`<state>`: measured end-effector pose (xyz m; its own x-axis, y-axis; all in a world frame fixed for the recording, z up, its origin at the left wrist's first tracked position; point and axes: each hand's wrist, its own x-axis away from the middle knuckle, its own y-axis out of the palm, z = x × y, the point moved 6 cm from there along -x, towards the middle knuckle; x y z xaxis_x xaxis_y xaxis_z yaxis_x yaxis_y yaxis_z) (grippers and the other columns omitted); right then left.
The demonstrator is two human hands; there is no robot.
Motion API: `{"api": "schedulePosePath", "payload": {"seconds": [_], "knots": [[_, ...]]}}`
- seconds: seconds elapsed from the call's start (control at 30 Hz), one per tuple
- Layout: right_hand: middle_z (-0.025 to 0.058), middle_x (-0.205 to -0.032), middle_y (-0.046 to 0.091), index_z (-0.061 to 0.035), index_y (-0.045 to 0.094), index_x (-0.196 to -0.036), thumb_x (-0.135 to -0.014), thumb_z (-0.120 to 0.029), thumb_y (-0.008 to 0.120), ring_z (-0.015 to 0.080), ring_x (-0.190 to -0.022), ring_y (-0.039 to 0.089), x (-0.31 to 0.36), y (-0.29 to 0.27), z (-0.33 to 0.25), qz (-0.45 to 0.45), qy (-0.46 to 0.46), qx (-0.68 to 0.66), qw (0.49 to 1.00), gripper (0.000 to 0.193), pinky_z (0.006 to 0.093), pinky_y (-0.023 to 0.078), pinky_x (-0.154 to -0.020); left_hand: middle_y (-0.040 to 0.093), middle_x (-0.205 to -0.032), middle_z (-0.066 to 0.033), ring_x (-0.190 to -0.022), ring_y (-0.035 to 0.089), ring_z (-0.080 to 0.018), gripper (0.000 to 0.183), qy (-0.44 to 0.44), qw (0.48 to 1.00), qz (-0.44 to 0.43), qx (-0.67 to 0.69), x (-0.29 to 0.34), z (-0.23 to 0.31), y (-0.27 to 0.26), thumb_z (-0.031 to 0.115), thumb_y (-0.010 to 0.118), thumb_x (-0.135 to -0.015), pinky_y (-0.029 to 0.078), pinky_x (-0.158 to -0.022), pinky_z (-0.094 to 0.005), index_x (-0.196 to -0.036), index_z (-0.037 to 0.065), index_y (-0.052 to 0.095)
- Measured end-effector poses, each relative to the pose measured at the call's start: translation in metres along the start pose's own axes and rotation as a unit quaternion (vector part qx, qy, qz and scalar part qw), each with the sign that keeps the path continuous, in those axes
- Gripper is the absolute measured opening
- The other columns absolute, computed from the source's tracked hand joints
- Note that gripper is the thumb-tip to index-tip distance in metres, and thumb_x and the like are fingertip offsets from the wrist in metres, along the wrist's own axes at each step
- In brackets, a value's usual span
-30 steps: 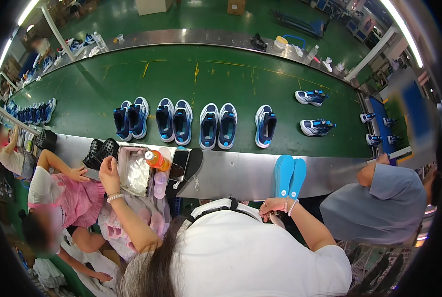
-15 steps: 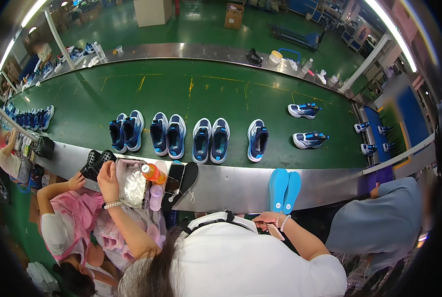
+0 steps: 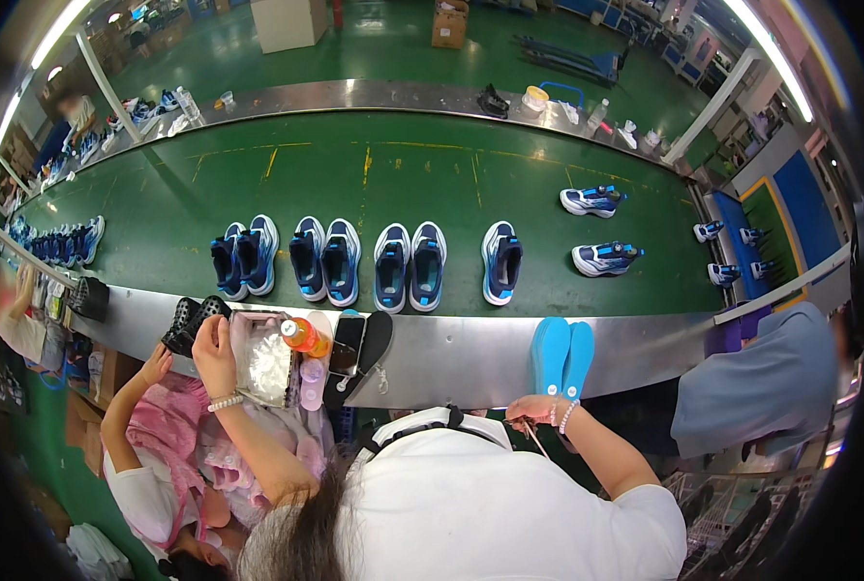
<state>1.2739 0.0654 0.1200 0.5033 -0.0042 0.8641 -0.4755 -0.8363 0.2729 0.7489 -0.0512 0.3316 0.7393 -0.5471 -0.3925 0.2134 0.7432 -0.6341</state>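
Note:
My left hand (image 3: 215, 341), with a bead bracelet at the wrist, is raised against the left edge of a clear plastic box (image 3: 269, 360) on the steel ledge, beside black insoles (image 3: 186, 321). I see its back only, so its grip is hidden. My right hand (image 3: 531, 411), also with a bracelet, is closed on a thin stick-like tool (image 3: 536, 441) just below a pair of blue insoles (image 3: 561, 353) lying on the ledge. An orange bottle (image 3: 301, 335) and a dark insole (image 3: 366, 351) lie between my hands.
Several blue and white shoes (image 3: 408, 266) stand in a row on the green conveyor belt (image 3: 383, 174), with two more (image 3: 601, 230) at the right. A person in pink (image 3: 161, 445) sits at my left, a person in grey (image 3: 771, 387) at my right.
The view has tilted down slightly. My right hand dipped and came back up under the blue insoles. My left hand stays at the box.

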Motion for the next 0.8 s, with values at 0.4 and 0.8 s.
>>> {"api": "schedulePosePath", "payload": {"seconds": [0.4, 0.8], "knots": [[0.0016, -0.059, 0.054, -0.0043, 0.049, -0.086, -0.086, -0.016, 0.046, 0.0095, -0.050, 0.051, -0.028, 0.007, -0.044, 0.050, -0.113, 0.127, 0.984, 0.012, 0.0232, 0.037, -0.042, 0.060, -0.077, -0.0120, -0.066, 0.057, -0.0196, 0.020, -0.001, 1.000, -0.019, -0.001, 0.004, 0.012, -0.001, 0.016, 0.052, -0.085, 0.045, -0.063, -0.0291, -0.091, -0.002, 0.058], [0.0111, -0.067, 0.059, -0.0045, 0.054, -0.083, -0.086, -0.024, 0.043, 0.0227, -0.058, 0.057, -0.109, -0.098, -0.088, 0.456, -0.223, -0.002, 0.861, 0.023, 0.0345, 0.044, -0.053, 0.061, -0.081, -0.0118, -0.073, 0.060, -0.0192, 0.018, 0.062, 0.975, -0.202, 0.063, 0.032, 0.091, 0.091, 0.012, 0.051, -0.085, 0.046, -0.067, -0.0281, -0.093, -0.003, 0.057]]}}
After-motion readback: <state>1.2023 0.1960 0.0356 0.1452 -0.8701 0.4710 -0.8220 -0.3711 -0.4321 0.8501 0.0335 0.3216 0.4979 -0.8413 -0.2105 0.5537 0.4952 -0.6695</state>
